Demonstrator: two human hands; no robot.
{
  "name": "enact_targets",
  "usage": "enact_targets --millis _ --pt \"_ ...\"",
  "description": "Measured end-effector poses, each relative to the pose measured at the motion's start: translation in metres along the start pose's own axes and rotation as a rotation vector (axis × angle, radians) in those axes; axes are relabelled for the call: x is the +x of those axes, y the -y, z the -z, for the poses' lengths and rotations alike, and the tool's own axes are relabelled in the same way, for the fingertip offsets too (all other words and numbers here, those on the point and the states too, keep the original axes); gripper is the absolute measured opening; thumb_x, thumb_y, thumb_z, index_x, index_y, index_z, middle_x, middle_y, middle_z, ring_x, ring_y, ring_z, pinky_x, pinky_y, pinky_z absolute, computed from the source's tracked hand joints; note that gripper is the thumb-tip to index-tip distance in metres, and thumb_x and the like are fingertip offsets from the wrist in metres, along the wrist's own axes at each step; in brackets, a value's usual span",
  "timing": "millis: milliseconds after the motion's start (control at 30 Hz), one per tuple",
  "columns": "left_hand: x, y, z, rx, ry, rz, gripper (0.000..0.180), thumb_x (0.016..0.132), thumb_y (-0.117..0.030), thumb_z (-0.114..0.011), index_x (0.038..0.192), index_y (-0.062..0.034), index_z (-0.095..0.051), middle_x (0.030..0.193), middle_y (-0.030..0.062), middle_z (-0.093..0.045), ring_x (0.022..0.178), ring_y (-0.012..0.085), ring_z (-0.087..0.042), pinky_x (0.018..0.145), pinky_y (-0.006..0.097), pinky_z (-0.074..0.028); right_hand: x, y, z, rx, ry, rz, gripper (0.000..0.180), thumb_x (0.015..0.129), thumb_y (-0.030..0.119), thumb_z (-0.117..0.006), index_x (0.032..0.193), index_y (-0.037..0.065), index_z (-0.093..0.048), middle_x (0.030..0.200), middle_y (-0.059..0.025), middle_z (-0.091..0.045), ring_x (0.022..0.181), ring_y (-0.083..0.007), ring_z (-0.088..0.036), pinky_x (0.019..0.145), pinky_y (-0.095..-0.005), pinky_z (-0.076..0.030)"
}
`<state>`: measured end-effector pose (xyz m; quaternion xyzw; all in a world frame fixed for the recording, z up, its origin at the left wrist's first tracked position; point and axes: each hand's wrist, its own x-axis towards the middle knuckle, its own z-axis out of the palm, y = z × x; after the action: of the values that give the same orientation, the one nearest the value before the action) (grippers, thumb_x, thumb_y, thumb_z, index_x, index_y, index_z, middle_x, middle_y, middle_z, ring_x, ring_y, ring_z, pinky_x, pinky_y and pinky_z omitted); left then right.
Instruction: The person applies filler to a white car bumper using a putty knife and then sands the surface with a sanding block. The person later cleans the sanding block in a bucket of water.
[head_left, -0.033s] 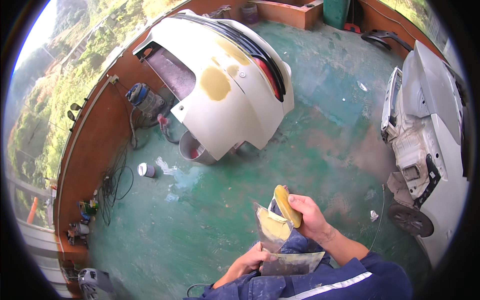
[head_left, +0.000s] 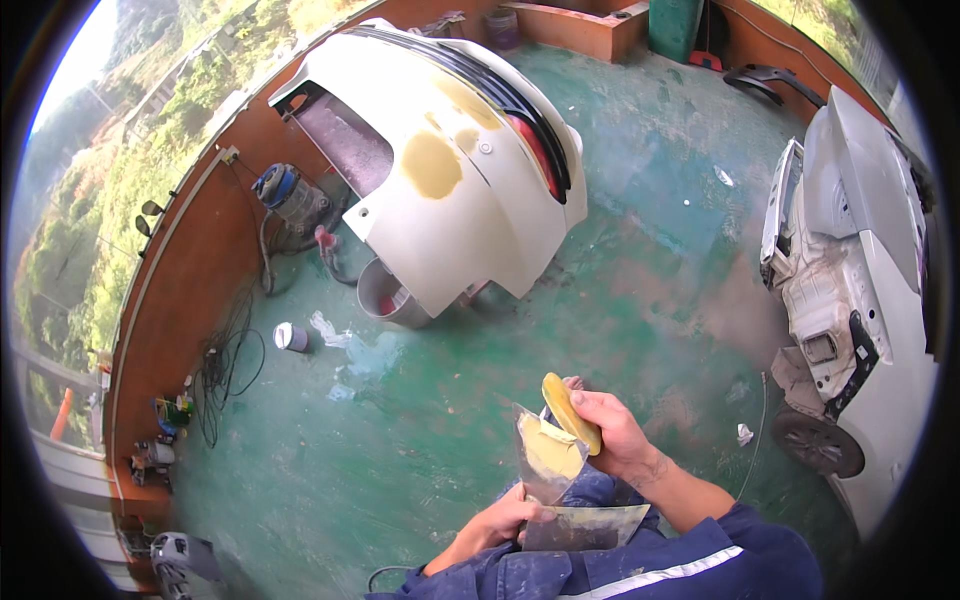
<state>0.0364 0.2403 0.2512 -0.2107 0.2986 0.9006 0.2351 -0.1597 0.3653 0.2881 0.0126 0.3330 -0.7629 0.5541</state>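
My right hand [head_left: 618,440] is closed around a yellow oval piece [head_left: 572,414] with a rounded edge; its exact kind is unclear. Just left of it stands a greyish flat filler plate [head_left: 545,488] with a thick pat of yellow filler [head_left: 552,452] on its upper part. Lower down, my left hand [head_left: 508,513] grips this plate, its thumb across the front. A second grey flat sheet [head_left: 590,527] with yellowish smears juts to the right from beside that thumb. The yellow piece is close to the filler; whether they touch is hard to tell.
A white car bumper [head_left: 510,225] with yellow filler patches stands ahead on the green floor. Beneath its near corner is a grey bucket [head_left: 385,297]. Leftward are a vacuum cleaner [head_left: 295,200], a can [head_left: 291,337] and a coiled cable [head_left: 228,365]. Cut car body parts [head_left: 860,250] lie right.
My right hand and the yellow piece have shifted slightly left. My left hand and the plates hold nearly the same place.
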Motion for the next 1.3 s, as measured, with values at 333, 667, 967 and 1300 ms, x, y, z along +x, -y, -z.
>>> enact_targets --millis 333,667,967,1300 --pt "0.013 0.03 -0.063 0.146 -0.06 0.086 0.038 0.071 -0.019 -0.077 0.101 0.0025 -0.067 0.076 0.0027 -0.065 0.052 0.0075 -0.054 0.044 0.022 -0.036 -0.063 0.012 0.063 -0.458 0.085 -0.139 0.031 0.105 0.028 -0.061 0.114 -0.001 -0.066 0.094 0.0011 -0.067 0.081 -0.0038 -0.059 0.068 -0.022 -0.047" --pt "0.149 0.074 -0.145 0.192 0.095 0.175 0.053 0.076 -0.015 -0.072 0.123 0.0037 -0.058 0.085 0.0024 -0.065 0.051 0.0061 -0.053 0.041 0.021 -0.038 -0.174 0.103 0.126 -0.486 -0.234 0.699 0.025 0.102 0.016 -0.063 0.119 -0.002 -0.061 0.099 0.0013 -0.066 0.088 -0.0086 -0.058 0.082 -0.0228 -0.048" --pt "0.233 0.082 -0.254 0.245 0.003 0.107 0.055 0.077 -0.019 -0.075 0.124 0.0043 -0.058 0.078 0.0026 -0.064 0.045 0.0066 -0.05 0.038 0.021 -0.036 -0.24 0.201 0.226 -0.886 -0.257 0.585 0.014 0.097 0.007 -0.065 0.108 -0.002 -0.065 0.089 -0.0007 -0.063 0.078 -0.0065 -0.053 0.07 -0.0238 -0.045" --pt "0.278 0.11 -0.293 0.122 -0.043 0.051 0.063 0.078 -0.019 -0.073 0.133 0.003 -0.05 0.081 0.0023 -0.062 0.045 0.0062 -0.049 0.036 0.022 -0.036 -0.243 0.273 0.246 -1.132 0.038 0.469 0.008 0.096 -0.001 -0.062 0.103 -0.003 -0.065 0.092 -0.0047 -0.062 0.08 -0.0127 -0.056 0.071 -0.0262 -0.045"
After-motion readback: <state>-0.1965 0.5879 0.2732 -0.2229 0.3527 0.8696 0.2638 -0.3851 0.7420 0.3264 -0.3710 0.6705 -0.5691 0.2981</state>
